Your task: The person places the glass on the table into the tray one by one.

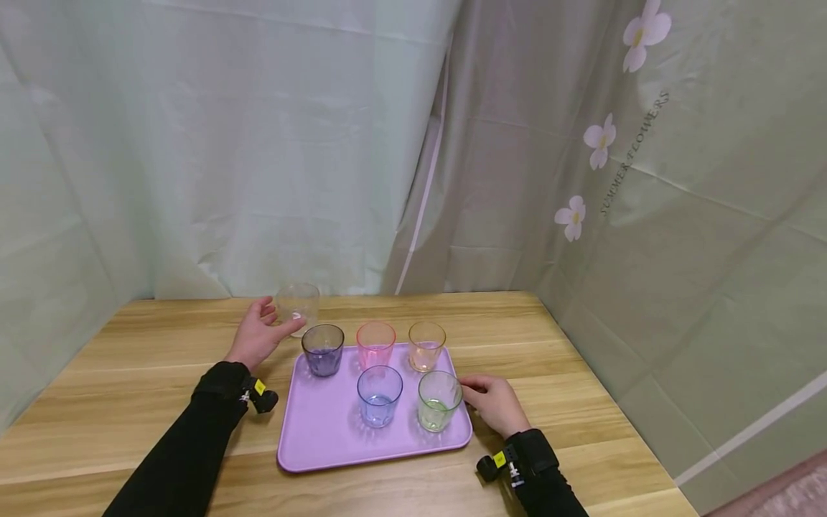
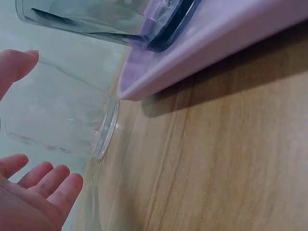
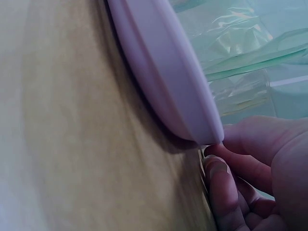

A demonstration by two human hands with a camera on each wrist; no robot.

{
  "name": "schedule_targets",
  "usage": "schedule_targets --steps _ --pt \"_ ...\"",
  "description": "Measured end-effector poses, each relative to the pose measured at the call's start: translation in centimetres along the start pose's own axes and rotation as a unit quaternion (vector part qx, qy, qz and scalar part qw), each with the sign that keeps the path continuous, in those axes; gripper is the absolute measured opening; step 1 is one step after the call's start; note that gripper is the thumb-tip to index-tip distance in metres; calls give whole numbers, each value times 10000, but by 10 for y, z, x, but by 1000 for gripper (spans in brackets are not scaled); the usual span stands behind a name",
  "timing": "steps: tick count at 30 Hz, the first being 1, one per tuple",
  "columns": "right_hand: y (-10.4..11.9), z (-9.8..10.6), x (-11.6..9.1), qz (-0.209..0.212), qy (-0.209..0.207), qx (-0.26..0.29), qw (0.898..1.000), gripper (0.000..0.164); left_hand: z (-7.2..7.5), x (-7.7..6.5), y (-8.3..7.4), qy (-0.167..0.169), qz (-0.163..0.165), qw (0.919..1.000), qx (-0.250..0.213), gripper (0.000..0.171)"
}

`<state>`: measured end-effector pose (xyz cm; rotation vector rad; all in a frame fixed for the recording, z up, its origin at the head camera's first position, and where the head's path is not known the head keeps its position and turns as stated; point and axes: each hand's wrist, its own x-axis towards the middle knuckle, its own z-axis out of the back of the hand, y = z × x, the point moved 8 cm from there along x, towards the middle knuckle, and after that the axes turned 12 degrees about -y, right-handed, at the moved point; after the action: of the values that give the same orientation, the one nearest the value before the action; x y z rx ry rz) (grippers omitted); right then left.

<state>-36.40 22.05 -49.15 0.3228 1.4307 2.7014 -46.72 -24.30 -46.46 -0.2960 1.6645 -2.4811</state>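
At the tray's far left corner, my left hand point(image 1: 255, 336) reaches to a clear glass point(image 1: 298, 303) standing upright on the table. In the left wrist view its thumb and spread fingers point(image 2: 65, 192) are on either side of the clear glass point(image 2: 62, 113), with a gap on the finger side. My right hand point(image 1: 496, 404) pinches the right edge of the purple tray point(image 1: 316, 431), thumb at the rim and fingers point(image 3: 224, 190) curled beneath. The tray bears a dark glass point(image 1: 323, 350), a pink glass point(image 1: 375, 345), an amber glass point(image 1: 426, 347), a blue glass point(image 1: 379, 396) and a green glass point(image 1: 438, 402).
The wooden table point(image 1: 568, 459) carries the tray near its middle. Pale curtains point(image 1: 291, 143) hang behind it and along its right side, with printed flowers on the right one. Both wrists wear black bands with small cameras.
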Motion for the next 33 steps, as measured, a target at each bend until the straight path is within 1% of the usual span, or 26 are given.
schedule_targets --steps 16,27,33 --pt "0 0 0 -47 28 3 10000 21 -4 5 1 140 -42 9998 163 120" --pt "-2 -1 2 9 46 -26 10000 23 -9 8 3 227 14 9994 258 123" --pt "0 0 0 6 52 -32 10000 22 -10 10 -1 187 -157 9992 322 122"
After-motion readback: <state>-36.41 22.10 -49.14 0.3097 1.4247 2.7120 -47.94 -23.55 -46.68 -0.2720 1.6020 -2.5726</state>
